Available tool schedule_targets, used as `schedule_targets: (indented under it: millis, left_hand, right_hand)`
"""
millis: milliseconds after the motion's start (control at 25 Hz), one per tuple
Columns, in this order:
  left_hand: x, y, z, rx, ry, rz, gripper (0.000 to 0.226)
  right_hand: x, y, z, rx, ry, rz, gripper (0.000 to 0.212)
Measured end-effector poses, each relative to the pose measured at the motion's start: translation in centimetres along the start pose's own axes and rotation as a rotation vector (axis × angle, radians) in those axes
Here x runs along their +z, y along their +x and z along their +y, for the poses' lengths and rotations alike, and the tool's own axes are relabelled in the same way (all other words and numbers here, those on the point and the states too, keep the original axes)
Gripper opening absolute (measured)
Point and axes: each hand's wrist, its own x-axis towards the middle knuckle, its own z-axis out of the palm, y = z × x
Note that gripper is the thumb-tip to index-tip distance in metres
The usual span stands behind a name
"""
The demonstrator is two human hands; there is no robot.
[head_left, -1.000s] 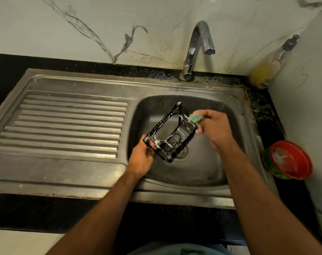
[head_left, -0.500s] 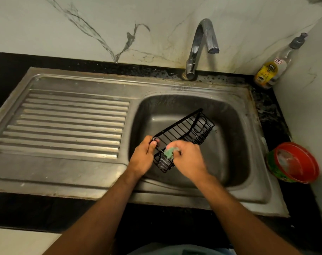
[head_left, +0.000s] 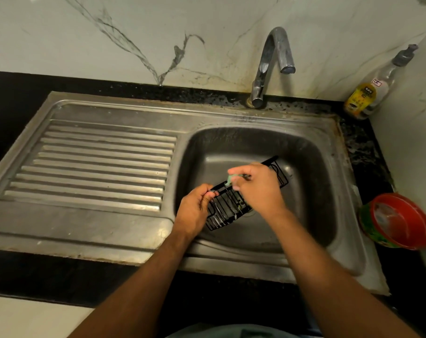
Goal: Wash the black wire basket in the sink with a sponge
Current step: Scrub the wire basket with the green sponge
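Left hand [head_left: 193, 211] has its fingers curled round the near-left end of the black wire basket [head_left: 227, 212], held over the sink [head_left: 324, 191] bowl. Right hand [head_left: 258, 189] pinches a green sponge [head_left: 231, 178] against the rim, just beyond the left fingers.

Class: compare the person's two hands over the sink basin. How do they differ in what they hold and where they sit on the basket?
The left hand grips the black wire basket by its near end; the right hand pinches a green sponge against the top rim. The left hand sits nearer the drainboard, the right over mid-basin. Both work on the same basket.
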Motion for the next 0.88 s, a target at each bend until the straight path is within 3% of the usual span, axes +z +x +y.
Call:
schedule_targets:
  millis: [120, 240, 320, 400, 480, 600, 680, 880]
  left_hand:
    - [-0.1, -0.1, -0.1, 0.005, -0.014, -0.018, 0.015]
    - [-0.2, -0.1, 0.0, 0.020, -0.021, -0.019, 0.019]
    - [-0.2, -0.1, 0.0, 0.036, -0.036, -0.023, 0.023]
    - [-0.1, -0.2, 0.1, 0.043, -0.038, -0.033, 0.025]
    - [-0.1, -0.3, 0.2, 0.024, -0.059, -0.043, 0.024]
    - [-0.2, -0.2, 0.1, 0.017, -0.047, -0.035, 0.021]
    - [-0.2, -0.4, -0.1, 0.045, -0.031, -0.038, 0.022]
    - [0.0, -0.6, -0.3, 0.060, 0.037, -0.058, 0.021]
  right_hand:
    - [2.7, -1.8, 0.5, -0.241, -0.279, -0.014, 0.022]
    - [2.1, -3.3, 2.1, -0.336, -0.412, 0.021, 0.020]
    - [1.5, -4.1, 2.2, -0.277, -0.404, -0.008, 0.013]
    - [1.8, -3.7, 1.2, -0.186, -0.302, 0.072, 0.005]
    - [2.3, -2.8, -0.2, -0.059, -0.255, 0.140, 0.012]
    - [2.2, -2.9, -1.2, -0.040, -0.316, 0.033, 0.004]
    - [1.3, -4.2, -1.0, -0.040, -0.411, -0.040, 0.011]
    - [1.1, -4.9, -2.1, 0.149, -0.468, -0.082, 0.010]
